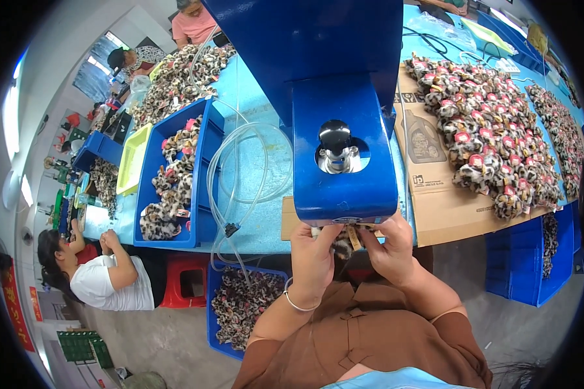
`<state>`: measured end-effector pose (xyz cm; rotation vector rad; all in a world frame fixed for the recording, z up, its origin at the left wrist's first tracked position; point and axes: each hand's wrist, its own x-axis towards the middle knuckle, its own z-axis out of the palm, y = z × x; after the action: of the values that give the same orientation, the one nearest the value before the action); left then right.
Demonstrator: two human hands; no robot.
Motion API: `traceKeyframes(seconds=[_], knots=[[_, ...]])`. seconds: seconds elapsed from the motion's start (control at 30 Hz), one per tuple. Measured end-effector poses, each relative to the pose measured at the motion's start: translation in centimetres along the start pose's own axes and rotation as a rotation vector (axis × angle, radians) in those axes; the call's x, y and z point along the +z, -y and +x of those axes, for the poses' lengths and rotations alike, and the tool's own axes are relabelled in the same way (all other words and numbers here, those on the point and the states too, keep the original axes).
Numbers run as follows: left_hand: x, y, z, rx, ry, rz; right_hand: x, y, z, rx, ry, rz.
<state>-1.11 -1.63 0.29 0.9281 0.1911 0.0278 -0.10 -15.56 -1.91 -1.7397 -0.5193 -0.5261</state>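
Note:
Just under the front edge of a blue bench machine (346, 194), my left hand (313, 251) and my right hand (392, 250) are close together. Between them is a small spotted plush piece (342, 247) with a tan tag (354, 237) on it. Thumb and fingers of my left hand pinch its left side. My right hand grips its right side, fingers closed. The machine's head hides part of the fingertips and the top of the plush. A black round knob (335, 135) on a metal fitting sits in an opening in the machine's face.
Left of the machine, a looped clear hose (214, 188) lies near a blue crate (204, 139) of spotted plush. Another blue crate (212, 324) of plush stands below. Rows of plush pieces (493, 136) cover cardboard (435, 219) at right. A person in white (113, 283) sits at left.

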Motion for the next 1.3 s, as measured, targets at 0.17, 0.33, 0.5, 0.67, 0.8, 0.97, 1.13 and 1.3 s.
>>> traceKeyframes(seconds=[0.17,0.33,0.5,0.67,0.8,0.97,1.13,1.3], knots=[[0.0,0.2,0.3,0.006,0.056,0.0,-0.1,-0.2,0.0,-0.029,-0.02,-0.005],[0.4,-0.1,0.5,0.018,0.076,0.04,-0.1,-0.5,-0.7,-0.026,-0.046,-0.026],[0.4,-0.4,1.0,-0.002,0.091,0.111,0.1,-0.7,-0.8,-0.012,-0.095,0.0],[0.7,-0.6,1.4,-0.013,0.102,0.072,0.0,-0.5,-0.1,-0.038,-0.084,-0.04],[0.5,-0.6,1.7,-0.012,0.11,0.041,0.0,-0.1,0.4,-0.025,-0.074,-0.077],[0.5,-1.0,1.5,-0.036,0.107,-0.036,0.2,0.3,0.8,-0.021,-0.054,-0.088],[0.4,-1.1,1.1,-0.011,0.09,-0.072,0.4,0.2,0.8,-0.038,-0.038,-0.076],[0.5,-0.9,0.6,-0.012,0.068,-0.081,0.3,0.5,0.9,-0.036,-0.031,-0.075]])
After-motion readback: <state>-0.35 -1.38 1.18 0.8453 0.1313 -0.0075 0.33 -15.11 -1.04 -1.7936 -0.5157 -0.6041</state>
